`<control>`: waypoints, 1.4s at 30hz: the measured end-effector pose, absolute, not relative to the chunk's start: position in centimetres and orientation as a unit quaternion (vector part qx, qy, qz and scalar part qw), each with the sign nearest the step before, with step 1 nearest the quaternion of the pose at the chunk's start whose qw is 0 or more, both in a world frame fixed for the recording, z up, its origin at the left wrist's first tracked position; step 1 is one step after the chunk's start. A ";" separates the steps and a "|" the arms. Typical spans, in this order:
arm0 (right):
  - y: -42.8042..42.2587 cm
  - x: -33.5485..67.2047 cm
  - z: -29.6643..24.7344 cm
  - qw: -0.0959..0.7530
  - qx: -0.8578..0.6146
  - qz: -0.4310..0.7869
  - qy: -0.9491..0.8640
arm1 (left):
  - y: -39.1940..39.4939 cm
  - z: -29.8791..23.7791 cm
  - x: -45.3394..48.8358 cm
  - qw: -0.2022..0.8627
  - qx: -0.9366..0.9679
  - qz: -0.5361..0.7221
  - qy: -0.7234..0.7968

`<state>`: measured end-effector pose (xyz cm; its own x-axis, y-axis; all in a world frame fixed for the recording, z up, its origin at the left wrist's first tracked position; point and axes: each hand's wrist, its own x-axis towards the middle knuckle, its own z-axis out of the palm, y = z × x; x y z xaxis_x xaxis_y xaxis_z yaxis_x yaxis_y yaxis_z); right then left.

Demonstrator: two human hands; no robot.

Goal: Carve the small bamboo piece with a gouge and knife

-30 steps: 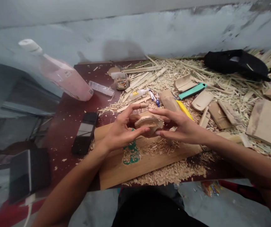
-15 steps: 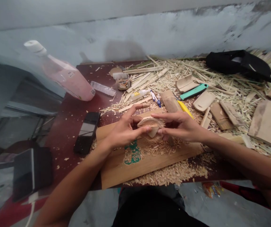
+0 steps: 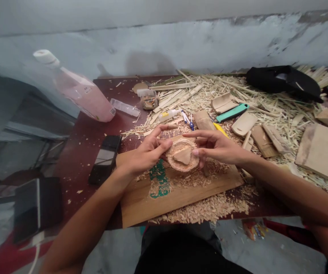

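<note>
A round wooden piece (image 3: 182,156) with a hollow and a wedge-shaped chip in it is held between both hands above a wooden board (image 3: 178,190). My left hand (image 3: 143,154) grips its left edge with thumb and curled fingers, the index finger stretched out. My right hand (image 3: 215,146) pinches its right edge, the index finger pointing left over it. The hollow face is turned toward me.
Wood shavings cover the board and table. A black phone (image 3: 105,158) lies left of the board, a pink bottle (image 3: 78,91) behind it, a dark tablet (image 3: 35,207) at lower left. A teal knife (image 3: 232,112), a yellow tool (image 3: 221,129), wooden blanks and a black bag (image 3: 284,78) lie to the right.
The wooden piece has been tipped so its hollow face now shows toward me; both hands shifted slightly with it and stay on its edges.
</note>
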<state>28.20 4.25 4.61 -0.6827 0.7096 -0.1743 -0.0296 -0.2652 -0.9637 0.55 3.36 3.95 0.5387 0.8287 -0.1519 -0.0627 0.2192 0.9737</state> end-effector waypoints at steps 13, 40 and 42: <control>4.0 27.6 4.3 0.391 -0.366 0.564 -0.629 | 2.7 4.6 0.4 0.742 0.561 0.176 0.322; 3.8 27.4 3.7 0.304 -0.425 0.302 -0.797 | 1.7 4.2 -0.5 0.399 0.822 0.198 0.355; 3.8 27.1 3.7 0.287 -0.432 0.269 -0.811 | 1.6 3.9 -0.9 0.357 0.840 0.180 0.368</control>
